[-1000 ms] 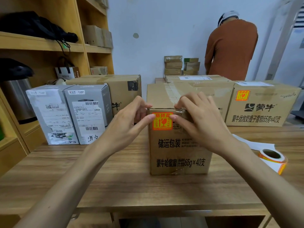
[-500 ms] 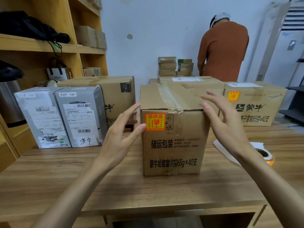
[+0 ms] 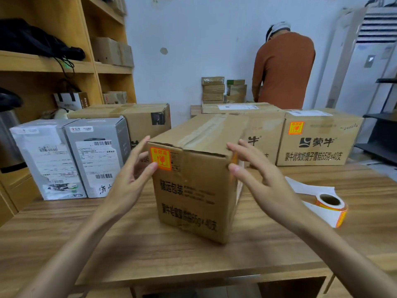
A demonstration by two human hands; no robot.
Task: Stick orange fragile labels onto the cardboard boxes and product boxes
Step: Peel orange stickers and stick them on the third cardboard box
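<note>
One box [image 3: 193, 190] — turned; left hand [image 3: 129, 181], right hand [image 3: 261, 179] flank it.

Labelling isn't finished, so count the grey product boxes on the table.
2: the outer grey product box at the far left, the inner grey product box just right of it. Others may be hidden.

Backed by a plain pale wall [image 3: 193, 39] (one small grey spot [image 3: 164, 50] on it). Lined on the left with deep wooden shelves [image 3: 43, 63] in a honey colour. Fronted by a wood-grain table [image 3: 150, 254]. Flanked on the right by a tall white air conditioner [image 3: 373, 67] and, just beside it, a dark rack [image 3: 384, 134]. Lit softly and evenly.
</note>
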